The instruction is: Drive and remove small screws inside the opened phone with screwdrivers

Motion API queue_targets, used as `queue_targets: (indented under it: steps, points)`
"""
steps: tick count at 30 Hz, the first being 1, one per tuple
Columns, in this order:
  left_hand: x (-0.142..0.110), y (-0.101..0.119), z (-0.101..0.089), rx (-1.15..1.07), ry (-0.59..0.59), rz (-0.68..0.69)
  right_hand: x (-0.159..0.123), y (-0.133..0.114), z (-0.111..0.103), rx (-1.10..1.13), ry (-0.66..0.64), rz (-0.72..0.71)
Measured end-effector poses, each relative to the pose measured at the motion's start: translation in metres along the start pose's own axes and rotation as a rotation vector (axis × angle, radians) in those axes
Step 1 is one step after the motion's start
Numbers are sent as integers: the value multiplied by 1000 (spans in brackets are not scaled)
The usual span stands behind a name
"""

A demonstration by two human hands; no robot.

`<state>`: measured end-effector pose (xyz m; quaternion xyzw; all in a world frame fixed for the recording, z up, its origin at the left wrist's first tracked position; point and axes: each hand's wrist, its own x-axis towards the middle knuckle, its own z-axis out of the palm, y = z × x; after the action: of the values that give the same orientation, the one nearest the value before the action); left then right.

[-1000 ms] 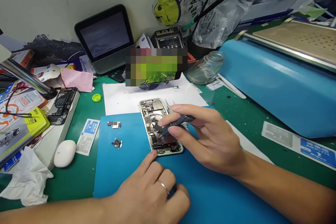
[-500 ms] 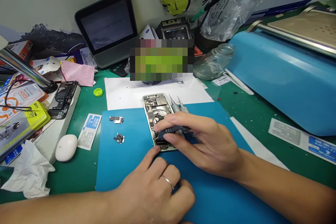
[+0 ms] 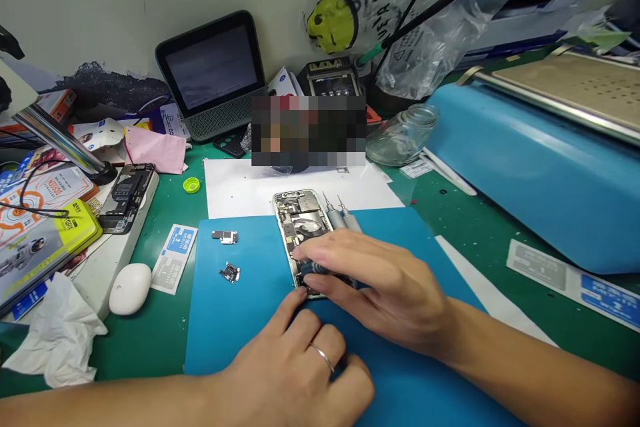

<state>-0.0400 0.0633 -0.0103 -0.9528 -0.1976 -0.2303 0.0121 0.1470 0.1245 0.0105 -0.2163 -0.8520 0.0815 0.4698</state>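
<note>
An opened phone (image 3: 300,203) lies on the blue mat (image 3: 240,327), its battery and boards exposed. The index fingertip of my left hand (image 3: 310,353) presses on its lower left corner; the other fingers are curled and the thumb is hidden. Over the phone's lower half, my right hand (image 3: 395,287) pinches a dark-handled screwdriver (image 3: 320,268) between thumb and fingers; its tip is hidden. Two silver screwdrivers (image 3: 343,215) with thin tips lie beside the phone's right edge. Two small metal phone parts, a bracket (image 3: 226,237) and a dark piece (image 3: 230,272), lie left of the phone.
Left are a white earbud case (image 3: 130,289), a crumpled tissue (image 3: 57,333), a second phone body (image 3: 127,197) on a white box, and a lamp post (image 3: 65,137). Behind stand a smart display (image 3: 213,73) and a glass jar (image 3: 403,137). A blue machine (image 3: 525,167) occupies the right.
The view has tilted up slightly, so things sit lower in it. My right fingers have shifted over the screwdriver, hiding more of its handle. My left hand stays at the phone's corner.
</note>
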Motion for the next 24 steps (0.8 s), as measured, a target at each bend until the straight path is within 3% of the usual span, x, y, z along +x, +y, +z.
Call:
queue_targets:
  steps: [8,14,24]
  points:
    - [1,-1,2,34,40,15,1,0,3,-44,40,-2]
    - [-2,-2,2,26,6,16,-1,2,5,29,50,22]
    - [-1,-1,8,20,109,-21,-2,3,8,-20,72,-4]
